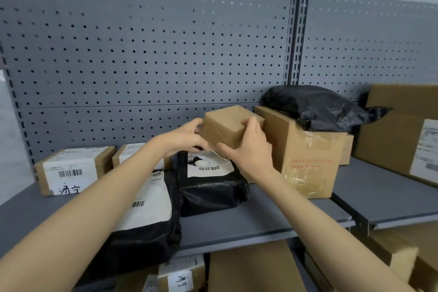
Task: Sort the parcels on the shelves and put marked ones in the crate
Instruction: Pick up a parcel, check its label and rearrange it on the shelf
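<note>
While the head view is read, these lines apply:

Small box: a plain brown small box [231, 125] is held up off the shelf [260, 218], in front of the pegboard back panel [142, 54] and just beside a larger taped carton [305, 154].

Left grip: the left hand [187, 137] is curled round the box's left end, fingers partly hidden behind it.

Right grip: the right hand [248, 147] is wrapped on the near right corner, thumb under the lower edge, fingers over the top.

Marking: no label or handwriting is seen on the faces turned to the camera; the underside and far faces are hidden, so it cannot be told whether this parcel is marked.

Other parcels: a labelled box with handwritten characters [71, 170] sits at the shelf's left; two black poly bags with barcode labels [151, 208] [211, 185] lie below the hands; another black bag [315, 106] rests on the taped carton.

Crate: not in view.

Step in hand, as judged: the box is being inspected for a mark.

How it is best done: the box should be rolled between both hands so every face is shown, kept clear of the carton, and a firm hold on opposite ends kept before any release.
</note>
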Demonstrator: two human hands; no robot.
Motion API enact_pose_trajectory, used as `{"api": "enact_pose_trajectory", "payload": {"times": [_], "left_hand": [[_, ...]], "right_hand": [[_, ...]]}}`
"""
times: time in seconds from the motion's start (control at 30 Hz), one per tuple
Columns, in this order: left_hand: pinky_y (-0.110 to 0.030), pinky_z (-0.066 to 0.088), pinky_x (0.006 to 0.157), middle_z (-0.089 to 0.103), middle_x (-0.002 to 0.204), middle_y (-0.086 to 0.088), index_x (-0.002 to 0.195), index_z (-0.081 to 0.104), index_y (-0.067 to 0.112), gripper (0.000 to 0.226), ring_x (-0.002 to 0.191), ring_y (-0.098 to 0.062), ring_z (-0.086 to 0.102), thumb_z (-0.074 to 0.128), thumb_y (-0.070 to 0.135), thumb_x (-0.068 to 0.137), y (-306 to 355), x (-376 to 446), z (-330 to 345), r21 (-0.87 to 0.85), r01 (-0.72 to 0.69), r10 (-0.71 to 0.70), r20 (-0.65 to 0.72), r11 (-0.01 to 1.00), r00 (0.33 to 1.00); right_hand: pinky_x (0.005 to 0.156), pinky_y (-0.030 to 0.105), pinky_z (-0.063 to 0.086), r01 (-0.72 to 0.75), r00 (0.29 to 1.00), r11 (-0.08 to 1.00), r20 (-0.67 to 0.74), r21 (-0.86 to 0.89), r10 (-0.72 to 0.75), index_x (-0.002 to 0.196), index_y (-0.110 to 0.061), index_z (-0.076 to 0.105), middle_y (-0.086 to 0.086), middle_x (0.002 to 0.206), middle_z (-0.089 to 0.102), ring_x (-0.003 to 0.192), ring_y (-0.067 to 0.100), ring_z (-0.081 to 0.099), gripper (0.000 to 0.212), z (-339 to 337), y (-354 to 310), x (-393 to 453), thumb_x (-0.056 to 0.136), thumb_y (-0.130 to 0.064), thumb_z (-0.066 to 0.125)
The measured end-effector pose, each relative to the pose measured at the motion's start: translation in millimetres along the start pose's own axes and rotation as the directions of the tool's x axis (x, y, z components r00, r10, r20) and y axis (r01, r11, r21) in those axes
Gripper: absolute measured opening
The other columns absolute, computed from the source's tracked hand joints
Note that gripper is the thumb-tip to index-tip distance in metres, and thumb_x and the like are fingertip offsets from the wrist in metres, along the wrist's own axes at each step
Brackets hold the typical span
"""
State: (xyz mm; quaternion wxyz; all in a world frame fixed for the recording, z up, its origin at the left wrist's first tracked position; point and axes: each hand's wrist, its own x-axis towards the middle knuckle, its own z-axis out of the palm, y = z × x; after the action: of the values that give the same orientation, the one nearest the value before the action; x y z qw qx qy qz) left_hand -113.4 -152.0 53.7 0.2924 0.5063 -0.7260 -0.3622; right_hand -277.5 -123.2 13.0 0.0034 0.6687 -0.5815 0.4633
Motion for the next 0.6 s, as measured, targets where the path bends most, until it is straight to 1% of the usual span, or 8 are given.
{"api": "enact_pose_trajectory", "payload": {"times": [0.07,0.17,0.23,0.33,0.43,0.5,0.53,0.6], "left_hand": [[-0.028,0.050,0.092,0.051,0.112,0.007,0.135,0.040,0.019,0.064,0.105,-0.010,0.058,0.063,-0.006,0.081,9,-7,-2,-0.113,-0.076,0.075,-0.009,0.991,0.997],[-0.021,0.051,0.085,0.054,0.120,0.007,0.127,0.050,0.019,0.053,0.108,-0.007,0.056,0.057,-0.007,0.082,26,-18,-8,-0.138,-0.204,0.191,-0.105,0.969,0.976],[-0.020,0.053,0.082,0.057,0.121,0.000,0.126,0.055,0.012,0.050,0.104,-0.012,0.059,0.050,-0.011,0.082,36,-25,-13,-0.175,-0.257,0.223,-0.193,0.951,0.956],[-0.023,0.056,0.082,0.061,0.117,0.000,0.117,0.061,0.012,0.048,0.094,-0.015,0.064,0.043,-0.015,0.081,42,-35,-19,-0.204,-0.322,0.259,-0.283,0.924,0.923],[-0.024,0.053,0.084,0.061,0.116,0.003,0.114,0.062,0.018,0.043,0.103,-0.014,0.061,0.048,-0.009,0.084,36,-42,-21,-0.110,-0.367,0.294,-0.412,0.924,0.862],[-0.021,0.045,0.085,0.059,0.117,0.004,0.117,0.060,0.020,0.040,0.112,-0.013,0.055,0.052,-0.003,0.086,28,-43,-23,-0.084,-0.345,0.255,-0.516,0.935,0.817],[-0.022,0.042,0.087,0.056,0.119,0.004,0.121,0.058,0.020,0.041,0.114,-0.013,0.052,0.053,0.000,0.086,23,-44,-25,-0.110,-0.322,0.209,-0.560,0.940,0.802],[-0.029,0.039,0.096,0.049,0.125,0.005,0.130,0.051,0.021,0.046,0.118,-0.011,0.047,0.056,0.005,0.087,12,-48,-30,-0.179,-0.262,0.108,-0.595,0.948,0.796]], "right_hand": [[0.092,0.048,0.043,0.032,0.999,0.999,0.016,-0.010,-0.032,0.131,-0.019,0.031,0.004,0.130,0.039,0.120,0.030,0.044,0.082,3,-3,-1,0.068,-0.045,0.077],[0.090,0.042,0.044,0.033,0.999,0.996,0.034,0.087,-0.036,0.146,-0.031,0.012,0.010,0.132,0.028,0.111,0.037,0.049,0.108,5,-10,-4,0.064,-0.035,0.083],[0.083,0.031,0.040,0.007,1.000,0.984,0.002,0.181,-0.007,0.148,-0.031,0.003,0.010,0.132,0.026,0.100,0.030,0.051,0.118,4,-15,-5,0.064,-0.033,0.085],[0.081,0.025,0.033,-0.034,0.998,0.933,-0.042,0.358,0.052,0.149,-0.027,0.005,0.005,0.129,0.028,0.093,0.015,0.042,0.111,-1,-23,-7,0.068,-0.030,0.081],[0.094,0.027,0.034,-0.084,0.996,0.814,0.014,0.575,0.093,0.148,-0.025,0.011,-0.003,0.130,0.031,0.110,0.008,0.037,0.105,0,-28,-7,0.070,-0.029,0.080],[0.105,0.038,0.039,-0.144,0.989,0.690,0.085,0.709,0.119,0.148,-0.029,0.012,-0.002,0.138,0.037,0.123,0.013,0.042,0.110,3,-30,-6,0.064,-0.037,0.082],[0.105,0.042,0.042,-0.182,0.983,0.627,0.134,0.757,0.123,0.147,-0.033,0.013,-0.002,0.139,0.041,0.124,0.015,0.046,0.112,3,-31,-5,0.059,-0.042,0.082],[0.098,0.039,0.049,-0.238,0.970,0.516,0.227,0.823,0.086,0.145,-0.037,0.017,-0.003,0.134,0.051,0.117,0.018,0.056,0.107,1,-29,-4,0.058,-0.043,0.080]]}}
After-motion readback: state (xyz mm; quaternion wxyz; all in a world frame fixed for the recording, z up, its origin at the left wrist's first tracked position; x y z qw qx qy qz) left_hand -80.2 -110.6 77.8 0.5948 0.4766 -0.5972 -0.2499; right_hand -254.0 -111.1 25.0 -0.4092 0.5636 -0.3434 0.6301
